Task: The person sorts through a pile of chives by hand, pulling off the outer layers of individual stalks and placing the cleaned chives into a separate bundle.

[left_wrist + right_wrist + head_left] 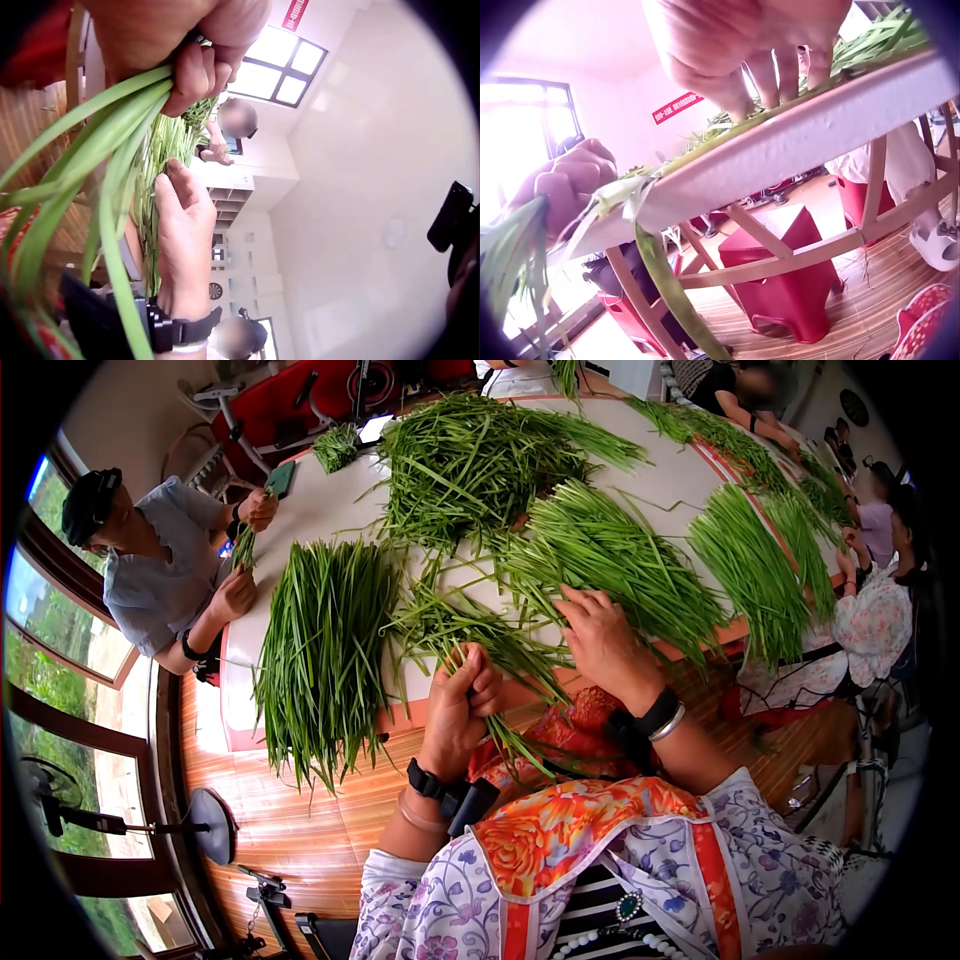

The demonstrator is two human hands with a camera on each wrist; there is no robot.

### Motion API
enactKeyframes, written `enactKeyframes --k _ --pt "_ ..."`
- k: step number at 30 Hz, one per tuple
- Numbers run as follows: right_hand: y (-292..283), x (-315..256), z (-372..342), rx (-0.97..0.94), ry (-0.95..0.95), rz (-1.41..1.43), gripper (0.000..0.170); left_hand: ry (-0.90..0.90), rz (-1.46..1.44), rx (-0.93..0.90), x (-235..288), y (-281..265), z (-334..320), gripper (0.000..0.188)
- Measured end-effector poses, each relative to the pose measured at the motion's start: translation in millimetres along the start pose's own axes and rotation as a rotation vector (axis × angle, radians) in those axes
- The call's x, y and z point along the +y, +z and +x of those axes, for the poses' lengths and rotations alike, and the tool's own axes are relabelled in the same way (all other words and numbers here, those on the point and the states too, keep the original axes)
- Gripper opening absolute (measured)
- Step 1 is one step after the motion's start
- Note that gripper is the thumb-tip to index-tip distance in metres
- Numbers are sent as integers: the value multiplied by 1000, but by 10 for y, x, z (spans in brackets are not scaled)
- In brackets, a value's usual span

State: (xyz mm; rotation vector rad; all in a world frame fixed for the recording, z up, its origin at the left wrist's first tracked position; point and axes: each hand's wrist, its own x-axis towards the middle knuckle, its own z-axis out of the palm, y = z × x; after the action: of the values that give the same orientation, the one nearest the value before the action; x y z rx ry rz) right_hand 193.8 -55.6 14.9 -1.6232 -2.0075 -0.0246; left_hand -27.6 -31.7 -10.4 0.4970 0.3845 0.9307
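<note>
My left hand (462,695) grips a small bunch of garlic chives (510,740) in front of the table edge, the leaves hanging toward my lap. The left wrist view shows its fingers curled round the long flat chive leaves (112,165). My right hand (605,645) is over the table edge to the right, fingers reaching down onto loose leaves there. In the right wrist view its fingers (787,75) are fairly straight, tips among the leaves at the edge. Loose chives (450,620) lie on the table between the hands. A yellowed leaf (671,292) hangs from the edge.
A neat chive pile (325,650) lies left, another (620,560) right, and a large heap (470,465) behind. More bundles (750,570) lie farther right on the white table (240,700). A person (165,550) handles chives at the left. Red stools (780,270) stand below.
</note>
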Motion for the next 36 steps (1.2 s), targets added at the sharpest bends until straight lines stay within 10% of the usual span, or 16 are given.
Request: enactKeyframes --k 36 --pt "19 107 162 18 -205 102 14 -27 -23 4 26 -5 -10 15"
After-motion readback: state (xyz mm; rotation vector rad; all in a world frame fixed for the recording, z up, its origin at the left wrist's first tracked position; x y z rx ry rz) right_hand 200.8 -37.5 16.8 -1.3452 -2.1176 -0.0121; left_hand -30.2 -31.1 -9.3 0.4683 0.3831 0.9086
